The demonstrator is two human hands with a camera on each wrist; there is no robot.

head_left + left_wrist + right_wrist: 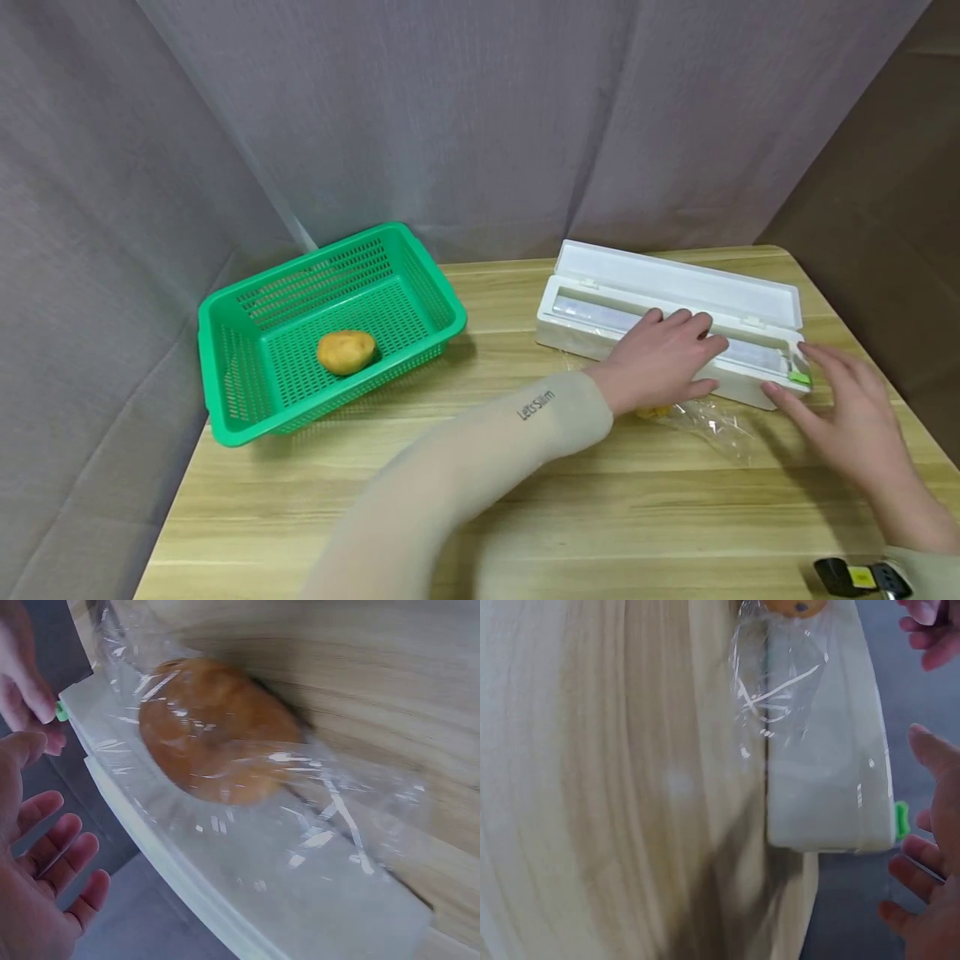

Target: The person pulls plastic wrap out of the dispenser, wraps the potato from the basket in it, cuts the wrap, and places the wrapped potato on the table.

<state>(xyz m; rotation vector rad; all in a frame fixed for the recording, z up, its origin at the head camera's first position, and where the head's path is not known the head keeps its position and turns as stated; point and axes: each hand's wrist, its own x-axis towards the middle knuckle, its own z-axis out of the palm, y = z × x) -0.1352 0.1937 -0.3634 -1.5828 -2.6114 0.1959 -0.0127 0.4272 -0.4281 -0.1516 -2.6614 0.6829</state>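
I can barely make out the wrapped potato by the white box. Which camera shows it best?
The left wrist view: the wrapped potato fills the picture under clear film. The head view shows only a sliver beneath the left hand; the right wrist view catches its edge.

Open tabletop [525, 492] btwn green basket [247, 408] & white wrap dispenser [750, 293]; curtain walls [480, 108] block rear & left.

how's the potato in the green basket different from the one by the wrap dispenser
The potato in the basket lies bare and in full sight, alone in the green basket. The potato under the film lies on the wooden table against the white dispenser, with clear plastic film over it, and the left hand mostly hides it in the head view. Both look yellow-brown and rounded.
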